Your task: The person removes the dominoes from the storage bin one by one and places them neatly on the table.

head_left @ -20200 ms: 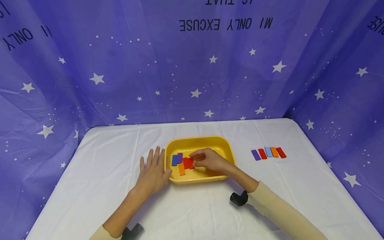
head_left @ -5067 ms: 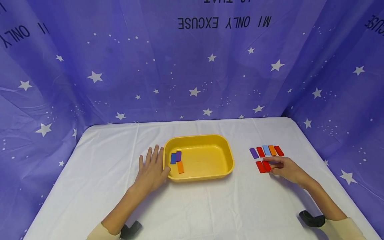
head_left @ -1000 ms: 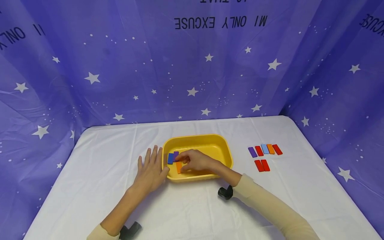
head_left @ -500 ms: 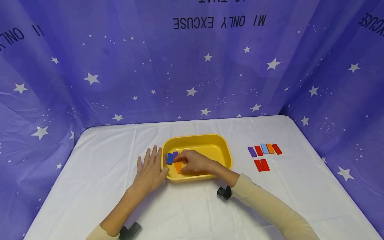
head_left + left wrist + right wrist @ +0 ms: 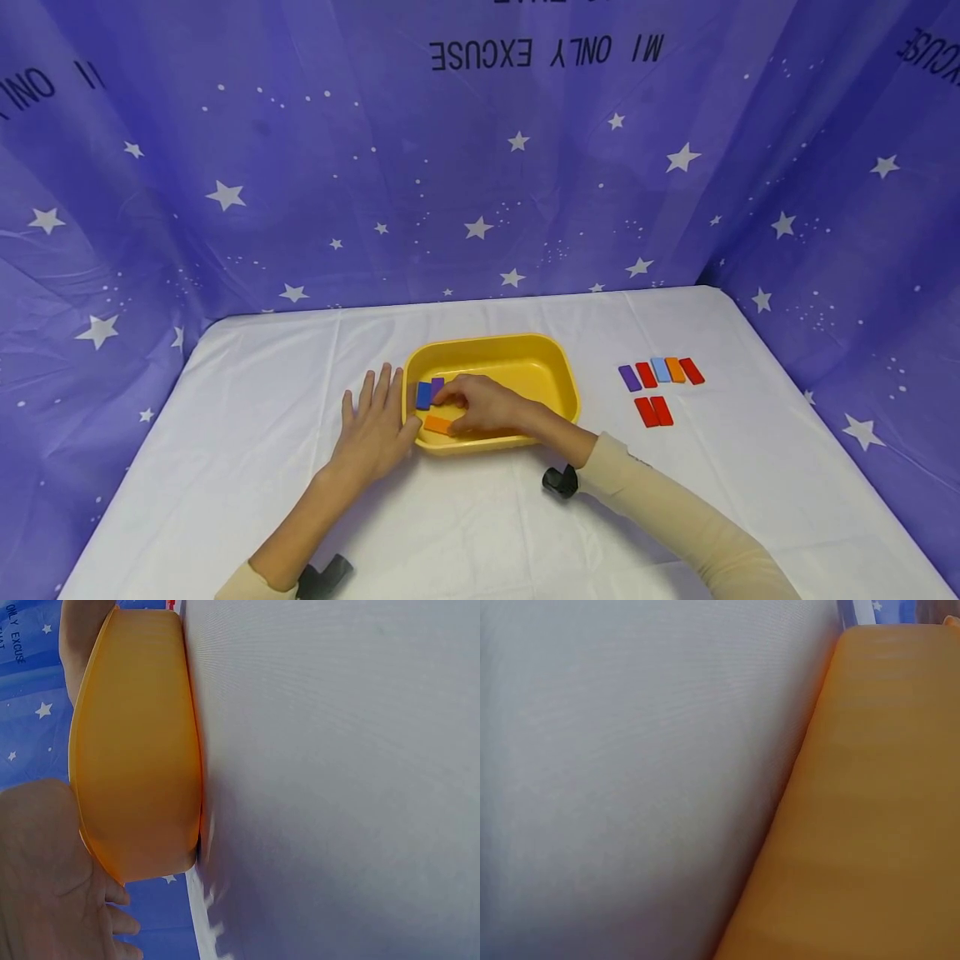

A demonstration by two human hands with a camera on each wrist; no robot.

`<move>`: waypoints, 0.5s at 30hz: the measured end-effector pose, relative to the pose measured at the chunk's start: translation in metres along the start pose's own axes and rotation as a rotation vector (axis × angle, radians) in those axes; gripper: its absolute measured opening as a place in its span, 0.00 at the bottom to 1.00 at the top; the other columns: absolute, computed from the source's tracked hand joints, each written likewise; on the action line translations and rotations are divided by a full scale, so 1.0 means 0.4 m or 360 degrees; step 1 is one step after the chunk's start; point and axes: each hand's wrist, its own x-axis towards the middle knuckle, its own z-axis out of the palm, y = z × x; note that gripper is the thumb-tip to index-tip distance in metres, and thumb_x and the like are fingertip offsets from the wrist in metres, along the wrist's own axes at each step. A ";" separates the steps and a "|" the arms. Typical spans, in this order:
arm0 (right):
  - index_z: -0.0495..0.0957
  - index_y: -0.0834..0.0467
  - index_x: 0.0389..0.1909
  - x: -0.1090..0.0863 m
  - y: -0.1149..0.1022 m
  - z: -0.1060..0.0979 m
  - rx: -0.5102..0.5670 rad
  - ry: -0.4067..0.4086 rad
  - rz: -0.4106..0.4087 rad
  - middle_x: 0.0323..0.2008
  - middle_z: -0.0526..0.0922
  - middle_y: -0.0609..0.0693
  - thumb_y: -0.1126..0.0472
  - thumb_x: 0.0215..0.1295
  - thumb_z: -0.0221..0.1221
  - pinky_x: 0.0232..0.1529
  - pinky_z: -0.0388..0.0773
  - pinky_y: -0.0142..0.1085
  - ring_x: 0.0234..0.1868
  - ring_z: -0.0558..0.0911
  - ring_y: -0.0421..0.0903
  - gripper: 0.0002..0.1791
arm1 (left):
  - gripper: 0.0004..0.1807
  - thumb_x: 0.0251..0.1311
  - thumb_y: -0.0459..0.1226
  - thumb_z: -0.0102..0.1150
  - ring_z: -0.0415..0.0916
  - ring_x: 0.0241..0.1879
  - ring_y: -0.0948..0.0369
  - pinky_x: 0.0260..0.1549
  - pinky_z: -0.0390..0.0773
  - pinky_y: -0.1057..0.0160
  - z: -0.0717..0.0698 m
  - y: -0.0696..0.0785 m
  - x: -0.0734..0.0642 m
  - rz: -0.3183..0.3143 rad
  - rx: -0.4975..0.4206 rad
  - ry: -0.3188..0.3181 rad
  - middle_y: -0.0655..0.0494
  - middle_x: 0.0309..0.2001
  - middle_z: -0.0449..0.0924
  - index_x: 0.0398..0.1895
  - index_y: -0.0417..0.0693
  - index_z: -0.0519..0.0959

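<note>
In the head view, a yellow tray point(image 5: 534, 379) rests on the table, holding a blue tile point(image 5: 423, 396), a purple tile point(image 5: 438, 385) and an orange tile point(image 5: 437, 425) near its left end. My right hand point(image 5: 487, 404) reaches inside; the thumb touches the orange tile's right end, while the forefinger is at the purple tile, apart from the thumb. Flat beside the tray, fingers spread, my left hand point(image 5: 375, 433) has its thumb at the left rim. The left wrist view shows that hand point(image 5: 45, 870) against the tray wall point(image 5: 142, 742). Only the tray's side point(image 5: 885, 802) fills the right wrist view; fingertips are hidden there.
Right of the tray, a row on the white tablecloth point(image 5: 525, 533) has a purple tile point(image 5: 630, 378), two red ones, a light blue tile point(image 5: 660, 369) and an orange one. Two red tiles point(image 5: 653, 412) lie below it. A purple starred curtain point(image 5: 420, 167) encloses the table.
Two red tiles went from the tray to the table's lower row earlier. The right hand came back to the tray, and the orange tile has since turned from upright to crosswise. Left hand unmoved.
</note>
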 end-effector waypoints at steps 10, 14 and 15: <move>0.83 0.57 0.51 0.000 -0.002 0.004 0.0044 -0.0031 0.0012 0.44 0.81 0.46 0.65 0.57 0.71 0.50 0.75 0.31 0.44 0.77 0.41 0.20 | 0.41 0.70 0.47 0.45 0.36 0.76 0.38 0.66 0.34 0.30 0.005 -0.003 0.000 0.0004 -0.0014 0.0007 0.36 0.78 0.42 0.78 0.34 0.47; 0.83 0.57 0.51 0.000 -0.004 0.004 0.0043 -0.0053 -0.0001 0.43 0.81 0.44 0.63 0.57 0.71 0.50 0.75 0.29 0.43 0.77 0.40 0.19 | 0.41 0.70 0.47 0.45 0.36 0.76 0.38 0.66 0.35 0.30 0.002 -0.002 0.001 0.0005 -0.0011 0.0009 0.36 0.78 0.42 0.78 0.33 0.47; 0.83 0.56 0.50 0.000 -0.004 0.004 0.0040 -0.0056 -0.0001 0.43 0.81 0.43 0.63 0.58 0.71 0.49 0.75 0.29 0.43 0.77 0.39 0.18 | 0.41 0.70 0.47 0.44 0.36 0.76 0.38 0.66 0.35 0.30 0.002 -0.002 0.001 0.0003 -0.0012 0.0007 0.36 0.78 0.41 0.78 0.34 0.47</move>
